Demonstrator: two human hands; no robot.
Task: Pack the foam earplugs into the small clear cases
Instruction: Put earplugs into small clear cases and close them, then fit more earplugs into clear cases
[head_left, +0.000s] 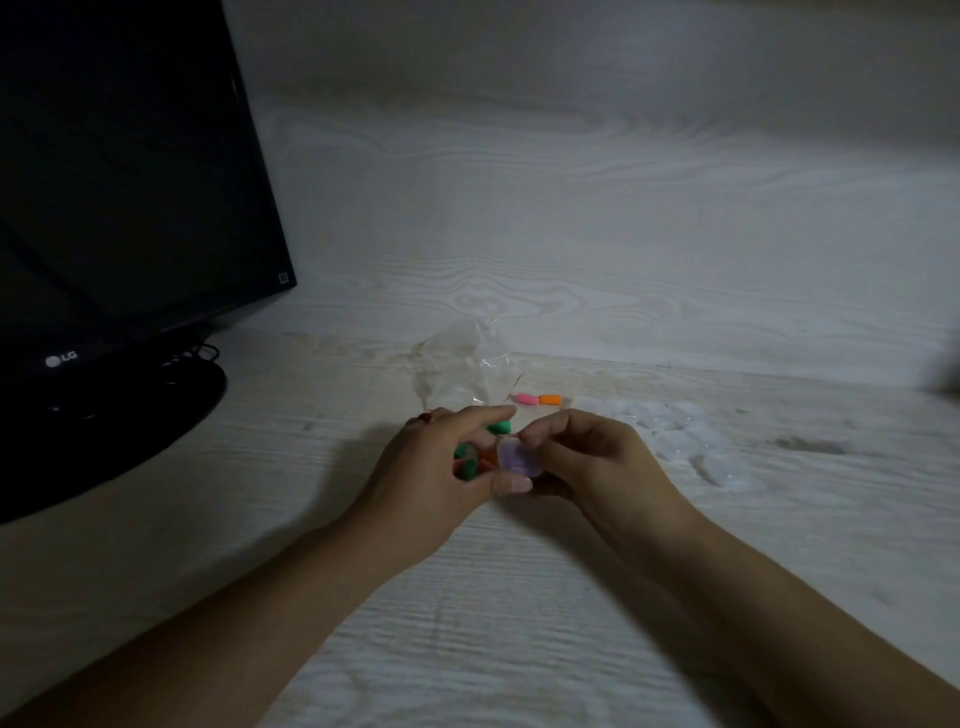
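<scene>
A small clear case (516, 456) sits between my two hands at the table's middle. My right hand (587, 457) pinches its upper edge with curled fingers. My left hand (441, 467) holds it from below with the thumb, index finger stretched out above. Green and orange foam earplugs (470, 462) lie under my left hand, partly hidden. Another green earplug (500, 427) peeks out behind the fingers. A pink earplug (526, 399) and an orange earplug (549, 399) lie side by side further back.
A pile of several clear cases (675, 436) lies to the right. A crumpled clear plastic bag (462, 369) sits behind my hands. A black monitor (130, 182) on its round stand (130, 415) fills the left. The pale wood-grain table (519, 623) spreads in front.
</scene>
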